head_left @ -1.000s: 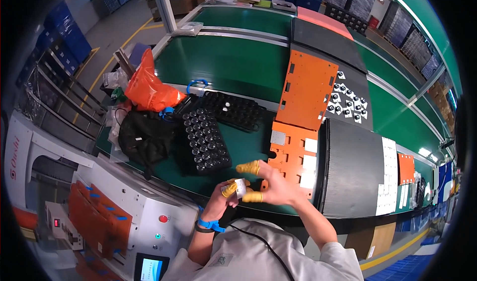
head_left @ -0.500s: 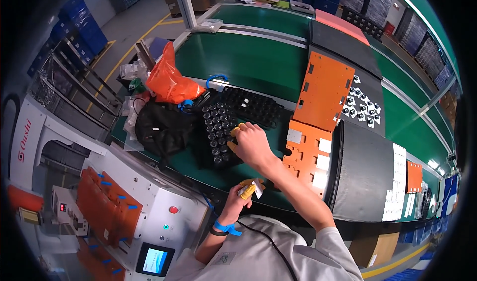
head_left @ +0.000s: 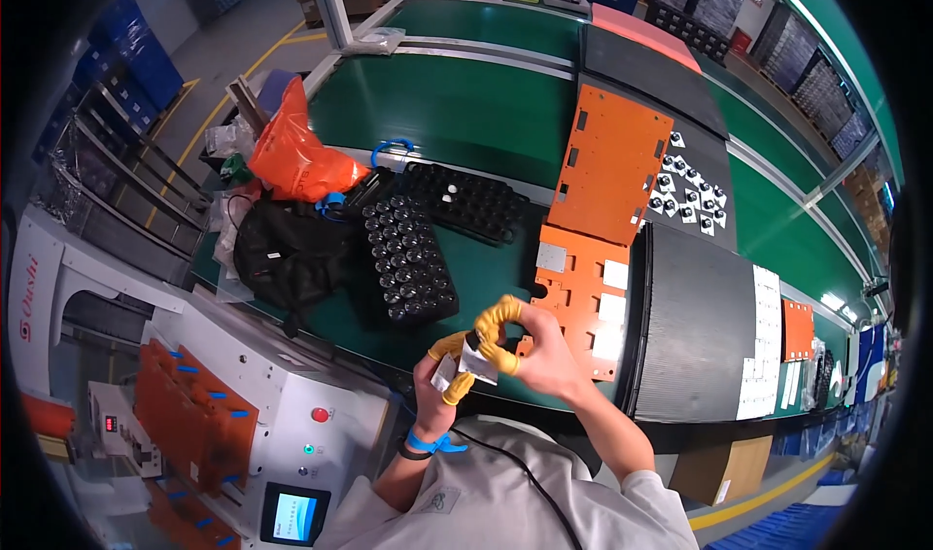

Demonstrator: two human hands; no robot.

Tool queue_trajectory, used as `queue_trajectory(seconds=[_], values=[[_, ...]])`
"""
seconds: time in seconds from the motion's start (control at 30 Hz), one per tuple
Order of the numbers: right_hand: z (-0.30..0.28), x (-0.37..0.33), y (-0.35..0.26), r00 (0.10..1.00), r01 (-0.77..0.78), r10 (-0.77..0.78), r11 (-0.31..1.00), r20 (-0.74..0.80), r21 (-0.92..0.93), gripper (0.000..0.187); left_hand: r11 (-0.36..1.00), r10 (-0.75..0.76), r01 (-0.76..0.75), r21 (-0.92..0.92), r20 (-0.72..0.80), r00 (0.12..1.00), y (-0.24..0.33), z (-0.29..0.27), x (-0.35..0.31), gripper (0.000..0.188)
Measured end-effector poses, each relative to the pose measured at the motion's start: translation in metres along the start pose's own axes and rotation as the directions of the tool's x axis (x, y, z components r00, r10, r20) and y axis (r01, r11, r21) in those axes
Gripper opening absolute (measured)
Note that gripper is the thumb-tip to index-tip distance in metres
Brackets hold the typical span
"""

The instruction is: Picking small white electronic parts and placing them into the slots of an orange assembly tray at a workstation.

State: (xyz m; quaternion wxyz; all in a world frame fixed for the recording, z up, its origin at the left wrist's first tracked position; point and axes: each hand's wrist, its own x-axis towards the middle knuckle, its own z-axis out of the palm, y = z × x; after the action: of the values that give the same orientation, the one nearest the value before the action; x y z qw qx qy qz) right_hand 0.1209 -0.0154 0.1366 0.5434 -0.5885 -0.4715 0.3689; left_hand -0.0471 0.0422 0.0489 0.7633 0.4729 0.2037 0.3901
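My two hands meet at the front edge of the bench, with yellow covers on several fingertips. My left hand (head_left: 442,380) is closed on a small white plate (head_left: 477,363); a second pale piece (head_left: 444,373) shows between its fingers. From above, my right hand (head_left: 533,348) pinches a small black part (head_left: 473,339) against the plate's upper edge, mostly hidden by the fingers. Beyond the hands lies a black tray (head_left: 449,303) with rows of round, clear-topped lens parts. Behind it is another black tray (head_left: 476,205) holding a few white pieces.
Two orange fixture plates (head_left: 610,161) (head_left: 569,302) lie right of the trays. White squares with black lenses (head_left: 690,197) stand on a dark sheet farther right, near a black ribbed board (head_left: 695,326). A black bag (head_left: 292,249) and orange bag (head_left: 301,156) sit left, beside a white machine (head_left: 330,385).
My right hand has come back from the lens tray to my left hand and now pinches a small black part at the white plate. The view has shifted slightly.
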Motion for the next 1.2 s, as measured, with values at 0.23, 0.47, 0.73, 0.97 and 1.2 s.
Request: queue_trajectory(seconds=[0.23, 0.47, 0.73, 0.97, 1.2], values=[[-0.009, -0.028, 0.019, 0.994, -0.085, 0.088, 0.995, -0.068, 0.047, 0.026, 0.995, 0.01, -0.017, 0.095, 0.065, 0.998, 0.007, 0.019, 0.004, 0.042], [-0.019, -0.038, 0.024, 0.995, -0.065, 0.068, 0.997, -0.076, 0.047, 0.028, 0.985, 0.024, -0.03, 0.169, 0.038, 0.999, 0.011, 0.028, 0.004, 0.041], [-0.026, -0.038, 0.028, 0.949, 0.276, -0.306, 0.924, -0.08, -0.266, 0.03, 0.979, -0.132, 0.11, 0.169, 0.125, 0.983, 0.005, 0.02, 0.006, 0.041], [-0.027, -0.048, 0.029, 0.988, 0.103, -0.12, 0.981, -0.097, -0.164, 0.028, 0.967, -0.245, 0.253, -0.034, 0.159, 0.956, 0.0, 0.02, 0.004, 0.04], [-0.022, -0.055, 0.049, 0.986, -0.027, 0.067, 0.968, -0.154, 0.248, 0.028, 0.96, -0.172, 0.134, 0.246, 0.139, 0.975, 0.011, 0.036, 0.007, 0.043]])
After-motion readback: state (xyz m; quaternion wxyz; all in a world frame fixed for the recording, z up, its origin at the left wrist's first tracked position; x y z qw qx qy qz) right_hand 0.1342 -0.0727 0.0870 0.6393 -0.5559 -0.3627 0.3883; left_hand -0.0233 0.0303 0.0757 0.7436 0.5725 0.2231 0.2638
